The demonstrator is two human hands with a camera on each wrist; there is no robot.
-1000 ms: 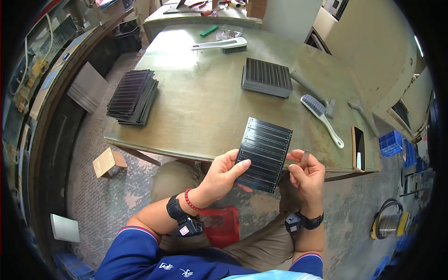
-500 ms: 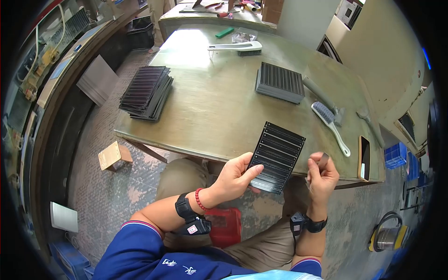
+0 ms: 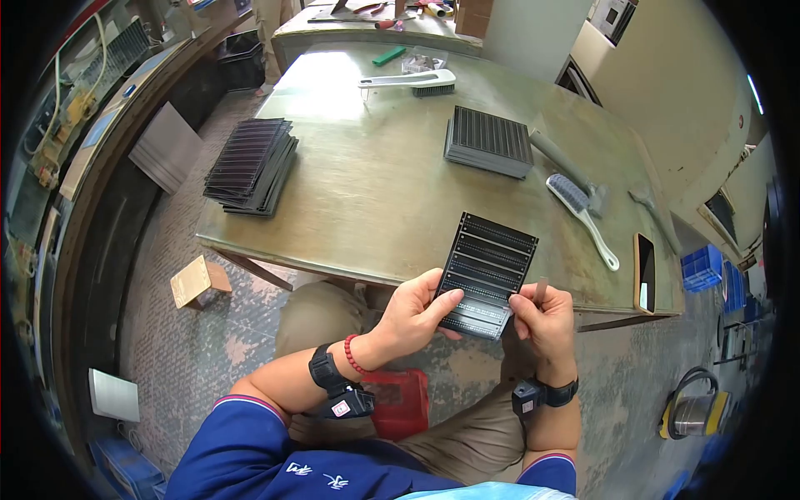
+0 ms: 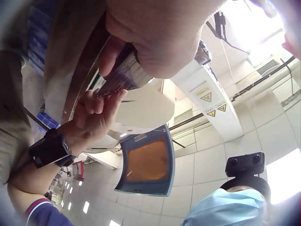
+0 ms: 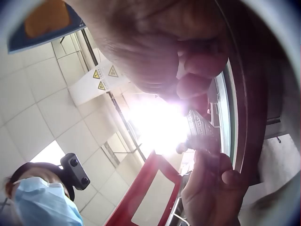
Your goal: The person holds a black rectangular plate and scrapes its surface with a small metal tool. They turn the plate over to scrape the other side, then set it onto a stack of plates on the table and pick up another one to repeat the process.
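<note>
A black circuit board panel (image 3: 492, 250) with rows of small holes is tilted in front of the table's near edge. My left hand (image 3: 412, 310) grips its left side, thumb across the face and fingers behind. At the panel's lower right edge is my right hand (image 3: 546, 325), pinching a thin flat metal strip (image 3: 541, 289) whose end sticks up past the fingers. The left wrist view shows the panel (image 4: 120, 77) between both hands. In the right wrist view, the fingers of my right hand (image 5: 174, 61) hide the strip.
Stacks of similar panels stand on the table (image 3: 367, 192), one untidy stack (image 3: 250, 167) at left and a neater stack (image 3: 489, 142) at back right. A white-handled brush (image 3: 575, 204), a grey hammer-like tool (image 3: 567, 162) and a phone (image 3: 644, 271) lie at right. Another brush (image 3: 408, 80) lies behind.
My right hand drew away from the panel's right edge, then came back to it, lower down. The left hand keeps its grip while the panel has tilted and catches light near its bottom.
</note>
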